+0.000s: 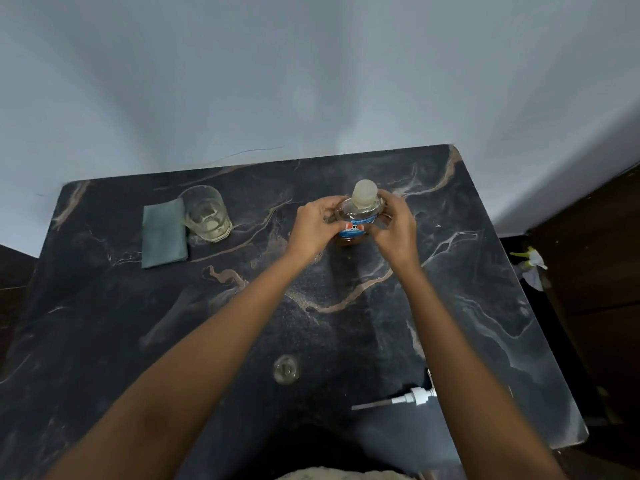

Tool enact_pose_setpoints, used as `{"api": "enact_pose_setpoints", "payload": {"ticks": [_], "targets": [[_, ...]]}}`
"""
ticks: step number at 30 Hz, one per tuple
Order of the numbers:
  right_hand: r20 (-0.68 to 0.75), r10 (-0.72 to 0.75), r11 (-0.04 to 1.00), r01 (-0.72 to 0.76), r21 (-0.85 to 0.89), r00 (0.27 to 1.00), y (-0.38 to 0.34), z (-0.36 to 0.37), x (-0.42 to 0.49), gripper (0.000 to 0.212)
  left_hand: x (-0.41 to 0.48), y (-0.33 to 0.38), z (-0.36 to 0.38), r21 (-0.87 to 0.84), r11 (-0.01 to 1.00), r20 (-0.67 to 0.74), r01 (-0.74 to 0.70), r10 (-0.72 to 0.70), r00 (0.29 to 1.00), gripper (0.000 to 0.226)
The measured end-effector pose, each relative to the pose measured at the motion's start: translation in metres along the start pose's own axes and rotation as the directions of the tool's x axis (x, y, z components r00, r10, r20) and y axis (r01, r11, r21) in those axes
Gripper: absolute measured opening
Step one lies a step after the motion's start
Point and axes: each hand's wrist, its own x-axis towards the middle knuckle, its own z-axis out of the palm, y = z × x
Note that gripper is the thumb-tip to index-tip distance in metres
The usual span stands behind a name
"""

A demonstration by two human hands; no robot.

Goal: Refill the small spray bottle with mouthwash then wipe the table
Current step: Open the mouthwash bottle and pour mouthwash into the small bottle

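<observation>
I see the mouthwash bottle [356,220] upright at the far middle of the dark marble table [485,271], pale cap on. My left hand [313,226] and right hand [394,230] both curl round its body. Nearer me stands the small spray bottle [286,369]. Its pump head [414,398] lies apart to the right. Far left, a glass [206,214] sits just beside a folded cloth [163,233].

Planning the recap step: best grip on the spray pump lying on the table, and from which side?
Take the white collar of the spray pump, from above, pinching across its axis. It lies flat on the table; the dip tube pointing left is thin, and the head end is hidden under the right forearm.
</observation>
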Motion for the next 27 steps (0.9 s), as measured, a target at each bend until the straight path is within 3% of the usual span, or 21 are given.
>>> {"api": "enact_pose_setpoints", "payload": {"ticks": [13,27], "targets": [[-0.008,-0.073,0.996,0.072,-0.056,0.997,-0.013,-0.037,-0.118,0.057,-0.115,0.019,0.009,-0.066,0.983,0.064,0.169,-0.164,0.984,0.045],[0.064,0.009,0.993,-0.001,-0.117,0.998,0.010,-0.056,-0.193,0.051,-0.187,0.005,0.042,-0.062,0.968,0.099,0.242,-0.235,0.967,0.044]]}}
